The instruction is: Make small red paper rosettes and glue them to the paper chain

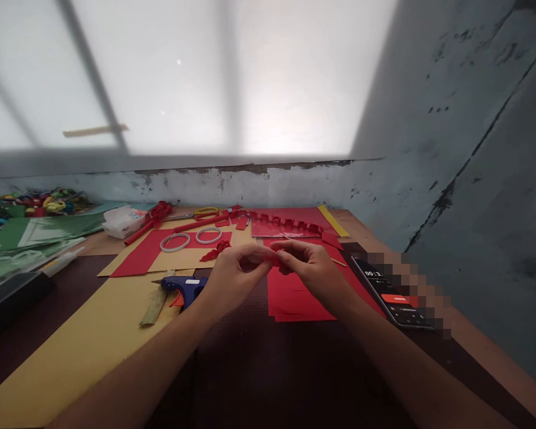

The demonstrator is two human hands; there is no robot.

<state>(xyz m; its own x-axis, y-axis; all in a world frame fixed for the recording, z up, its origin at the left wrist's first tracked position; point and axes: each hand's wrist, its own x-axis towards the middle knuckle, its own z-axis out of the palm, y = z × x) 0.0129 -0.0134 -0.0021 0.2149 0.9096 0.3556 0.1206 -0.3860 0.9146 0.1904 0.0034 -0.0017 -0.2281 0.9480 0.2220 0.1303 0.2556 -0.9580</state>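
Note:
Both of my hands meet over the middle of the table. The fingertips of my left hand (242, 271) and my right hand (307, 262) pinch a small red paper piece (276, 257), mostly hidden behind the fingers. Red paper sheets (295, 298) lie below the right hand. To the left of my left wrist rests a blue glue gun (183, 287), its nozzle pointing left. A crumpled red paper flower (221, 247) is just behind the left hand. Farther back, a row of small red paper curls (288, 221) stretches along a red sheet.
Two white rings (175, 242) lie on red and tan paper. Yellow-handled scissors (205, 212), a red rolled stick (201, 223) and a white plastic box (124, 221) are behind. A phone (390, 293) lies at right, a black case (15, 304) at left.

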